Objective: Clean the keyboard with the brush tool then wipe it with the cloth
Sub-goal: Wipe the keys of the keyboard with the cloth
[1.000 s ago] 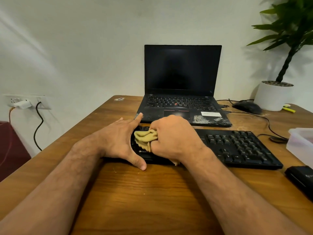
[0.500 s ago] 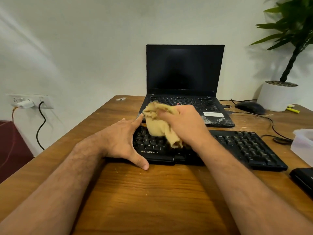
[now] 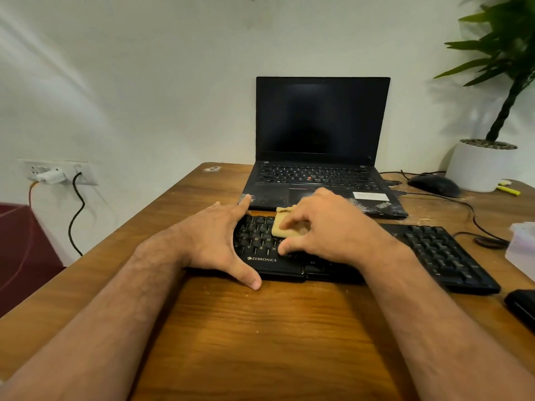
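A black Zebronics keyboard (image 3: 428,250) lies across the wooden desk in front of me. My left hand (image 3: 215,241) lies spread over its left end, index finger along the far edge and thumb against the near edge. A tan cloth (image 3: 282,227), folded small, sits on the keys left of centre. My right hand (image 3: 327,227) covers most of the cloth and presses it onto the keys, fingers curled over it and thumb on the lower key rows. No brush tool can be made out.
An open black laptop (image 3: 318,131) stands just behind the keyboard. A black mouse (image 3: 434,185) with its cable, a white plant pot (image 3: 479,166) and a yellow marker (image 3: 509,190) sit at the back right. A clear plastic box (image 3: 522,247) and a black object (image 3: 522,306) are at the right edge.
My right hand first lifted the cloth loose above the keyboard, then brought it back down onto the keys as a small folded pad. My left hand stayed on the keyboard's left end.
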{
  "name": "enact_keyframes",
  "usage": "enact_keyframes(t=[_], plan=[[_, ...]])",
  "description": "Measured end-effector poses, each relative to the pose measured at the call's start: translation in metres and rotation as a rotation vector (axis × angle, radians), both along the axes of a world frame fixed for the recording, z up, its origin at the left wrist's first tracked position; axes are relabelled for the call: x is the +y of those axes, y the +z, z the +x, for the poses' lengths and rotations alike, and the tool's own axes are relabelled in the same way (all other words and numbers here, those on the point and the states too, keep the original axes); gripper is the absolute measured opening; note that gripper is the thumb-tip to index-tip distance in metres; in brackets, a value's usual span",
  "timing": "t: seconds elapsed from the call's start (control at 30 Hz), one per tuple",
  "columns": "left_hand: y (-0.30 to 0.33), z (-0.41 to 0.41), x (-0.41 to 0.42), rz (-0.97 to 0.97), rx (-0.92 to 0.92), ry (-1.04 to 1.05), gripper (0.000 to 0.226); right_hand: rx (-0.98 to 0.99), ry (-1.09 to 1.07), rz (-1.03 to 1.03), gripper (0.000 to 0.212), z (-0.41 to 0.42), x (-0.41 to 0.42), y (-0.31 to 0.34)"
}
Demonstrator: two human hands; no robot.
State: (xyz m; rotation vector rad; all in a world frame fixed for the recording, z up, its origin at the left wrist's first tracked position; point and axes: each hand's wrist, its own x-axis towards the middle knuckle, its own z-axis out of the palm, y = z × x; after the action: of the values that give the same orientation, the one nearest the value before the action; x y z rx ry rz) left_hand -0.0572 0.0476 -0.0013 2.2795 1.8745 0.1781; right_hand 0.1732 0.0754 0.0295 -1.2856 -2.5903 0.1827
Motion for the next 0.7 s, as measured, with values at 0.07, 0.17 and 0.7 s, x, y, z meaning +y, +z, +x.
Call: enact_keyframes(t=[0.07, 0.17, 0.7], plan=[[0.001, 0.002, -0.002, -0.005, -0.009, 0.000, 0.165, -0.047, -0.124, -0.032, 0.064, 0.003, 0.006, -0.002], [0.006, 0.005, -0.005, -0.018, -0.025, 0.005, 0.160, -0.111, -0.208, -0.029, 0.066, 0.009, 0.010, 0.002], [-0.003, -0.004, 0.006, 0.009, 0.020, -0.032, 0.171, 0.073, 0.068, 0.014, 0.022, -0.031, -0.020, -0.004]])
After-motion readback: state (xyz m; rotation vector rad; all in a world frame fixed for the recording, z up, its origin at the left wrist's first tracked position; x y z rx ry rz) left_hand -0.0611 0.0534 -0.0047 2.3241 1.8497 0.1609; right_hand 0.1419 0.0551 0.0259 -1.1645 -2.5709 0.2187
